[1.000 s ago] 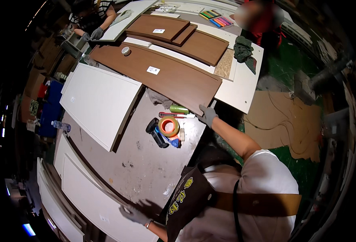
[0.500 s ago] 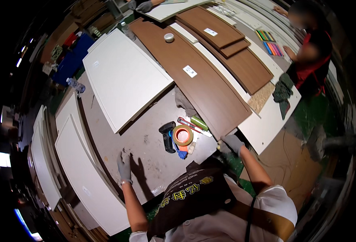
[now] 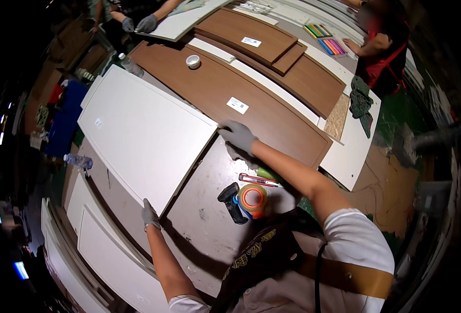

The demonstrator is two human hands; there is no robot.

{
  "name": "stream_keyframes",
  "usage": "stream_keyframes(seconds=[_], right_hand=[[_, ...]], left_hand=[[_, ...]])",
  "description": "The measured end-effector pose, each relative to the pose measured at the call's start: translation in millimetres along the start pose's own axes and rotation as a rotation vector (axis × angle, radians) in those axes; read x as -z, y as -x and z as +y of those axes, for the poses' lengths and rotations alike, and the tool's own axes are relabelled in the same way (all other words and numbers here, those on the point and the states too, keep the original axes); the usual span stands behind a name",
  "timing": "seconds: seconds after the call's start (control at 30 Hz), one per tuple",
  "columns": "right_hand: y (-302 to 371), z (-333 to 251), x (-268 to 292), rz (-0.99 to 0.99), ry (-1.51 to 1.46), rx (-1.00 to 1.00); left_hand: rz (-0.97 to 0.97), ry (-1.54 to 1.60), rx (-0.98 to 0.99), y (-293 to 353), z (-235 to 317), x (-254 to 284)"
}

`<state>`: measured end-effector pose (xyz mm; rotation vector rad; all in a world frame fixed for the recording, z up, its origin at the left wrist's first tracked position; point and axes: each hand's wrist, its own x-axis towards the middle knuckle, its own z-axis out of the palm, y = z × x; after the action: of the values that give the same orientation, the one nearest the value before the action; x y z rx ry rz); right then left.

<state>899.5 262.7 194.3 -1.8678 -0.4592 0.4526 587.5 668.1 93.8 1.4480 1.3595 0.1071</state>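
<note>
A white panel (image 3: 141,135) lies tilted across the grey worktop. My left hand (image 3: 150,215), in a grey glove, grips its near left corner. My gloved right hand (image 3: 237,136) has its fingers closed on the near right corner, beside a long brown panel (image 3: 272,117). Below my right forearm are a red utility knife (image 3: 256,180), rolls of tape (image 3: 263,191) and a black pistol-shaped tool (image 3: 231,202). A grey cloth (image 3: 239,155) is partly hidden beneath my right hand.
More white panels (image 3: 105,245) stand stacked at left. A plastic bottle (image 3: 78,161) lies near them; another bottle (image 3: 130,63) stands beyond. A white cup (image 3: 193,62) sits on the brown panel. Co-workers' gloved hands (image 3: 147,24) hold a far panel; a person (image 3: 387,52) stands at right.
My right hand has left the brown panel's near end and reached the white panel's corner. My left hand has moved up onto its other near corner. The view has shifted.
</note>
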Motion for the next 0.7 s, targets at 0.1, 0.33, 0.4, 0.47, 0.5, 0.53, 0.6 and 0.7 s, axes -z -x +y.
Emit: stream_keyframes(seconds=[0.1,0.33,0.4,0.47,0.5,0.53,0.6,0.7], right_hand=[[-45,3,-26,0.052,0.295,0.087],[-90,-21,-32,-0.099,0.577,-0.045],[-95,-22,-35,-0.079,0.594,-0.003],[-96,1,-33,0.002,0.592,0.116],[-92,-6,-34,-0.054,0.611,0.049],[-83,-12,-34,-0.061,0.615,0.030],[-67,-5,-34,-0.042,0.635,0.078],[-35,-24,-32,-0.133,0.597,-0.078]], left_hand=[[0.102,-0.009,-0.094,19,3,-17],[0.040,0.252,-0.207,107,-22,-22],[-0.017,0.265,-0.177,134,-29,-16],[-0.016,0.281,-0.201,160,-27,-21],[0.003,0.291,-0.211,172,-28,-18],[0.078,0.178,-0.198,177,-35,-15],[0.080,0.221,-0.190,189,-41,-14],[-0.013,0.351,-0.106,205,-47,-9]])
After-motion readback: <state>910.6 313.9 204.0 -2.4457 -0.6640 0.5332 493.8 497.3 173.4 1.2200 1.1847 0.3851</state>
